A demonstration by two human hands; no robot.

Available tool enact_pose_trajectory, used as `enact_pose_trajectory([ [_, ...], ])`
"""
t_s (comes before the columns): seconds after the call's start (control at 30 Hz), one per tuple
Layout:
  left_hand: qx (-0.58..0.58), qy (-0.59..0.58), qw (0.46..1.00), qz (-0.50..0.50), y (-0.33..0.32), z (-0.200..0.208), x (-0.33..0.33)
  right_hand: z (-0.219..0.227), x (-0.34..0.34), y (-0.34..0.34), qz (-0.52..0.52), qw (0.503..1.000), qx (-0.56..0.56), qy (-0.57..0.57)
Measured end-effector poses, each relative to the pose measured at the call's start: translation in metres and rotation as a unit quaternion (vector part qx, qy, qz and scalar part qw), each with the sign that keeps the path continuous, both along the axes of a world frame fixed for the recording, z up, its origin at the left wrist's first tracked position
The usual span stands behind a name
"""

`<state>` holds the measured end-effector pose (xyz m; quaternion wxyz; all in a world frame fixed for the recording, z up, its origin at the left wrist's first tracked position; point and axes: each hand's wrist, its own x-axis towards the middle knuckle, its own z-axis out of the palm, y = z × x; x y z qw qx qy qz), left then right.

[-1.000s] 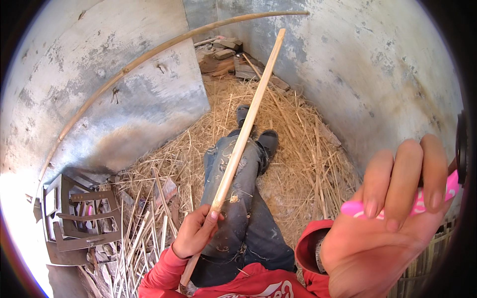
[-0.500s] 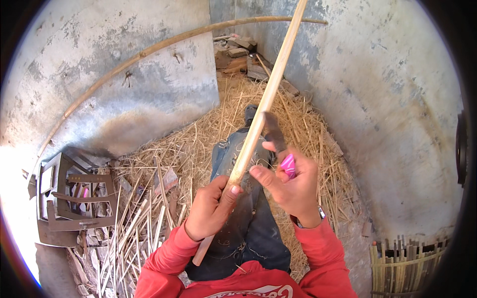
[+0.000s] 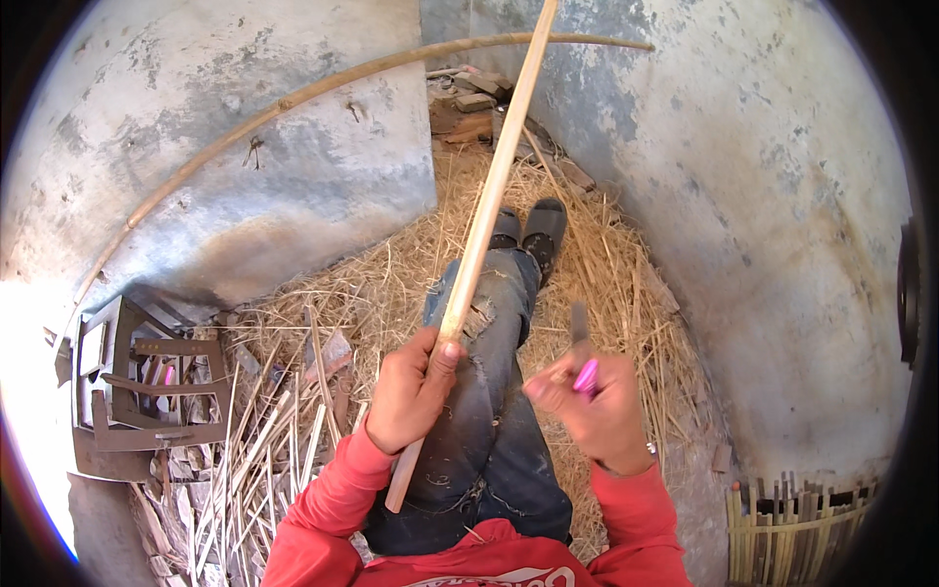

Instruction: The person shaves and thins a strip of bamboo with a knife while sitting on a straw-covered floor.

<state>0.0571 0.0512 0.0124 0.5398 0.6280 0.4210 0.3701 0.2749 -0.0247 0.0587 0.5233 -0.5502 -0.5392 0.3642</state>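
Note:
A long pale bamboo strip slants up and away from my lap, past the top edge of the view. My left hand is closed around its lower part, thumb on top, and the short butt end sticks out below the fist. To the right, apart from the strip, my right hand grips a knife by its handle. Pink material shows at the handle; the dark blade points up and is slightly blurred. Under both hands stretch my legs in dusty dark jeans.
Shavings cover the floor around my legs, with split strips piled at left. A dark frame-like object stands there too. A curved pole leans along the wall. Bricks lie in the far corner, and a woven basket sits lower right.
The knife in my right hand has come off the strip, moving down and right. The strip's far end has swung left. My feet now show more fully.

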Motion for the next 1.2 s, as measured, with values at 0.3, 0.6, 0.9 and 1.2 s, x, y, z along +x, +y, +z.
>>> enact_pose_trajectory([
  [0.3, -0.127, -0.043, 0.986, -0.098, -0.011, -0.011, -0.029, -0.001, 0.053, 0.04, -0.073, 0.991, 0.035, -0.108],
  [0.6, -0.223, -0.083, 0.964, -0.12, -0.015, -0.027, -0.076, -0.022, 0.026, 0.08, 0.021, 0.974, 0.065, -0.218],
  [0.9, -0.112, 0.107, 0.977, -0.149, -0.027, -0.037, -0.121, -0.022, 0.088, 0.169, -0.137, 0.938, 0.101, -0.301],
  [1.2, 0.0, 0.229, 0.962, -0.146, -0.026, -0.031, -0.131, -0.002, 0.138, 0.208, -0.24, 0.896, 0.126, -0.35],
])
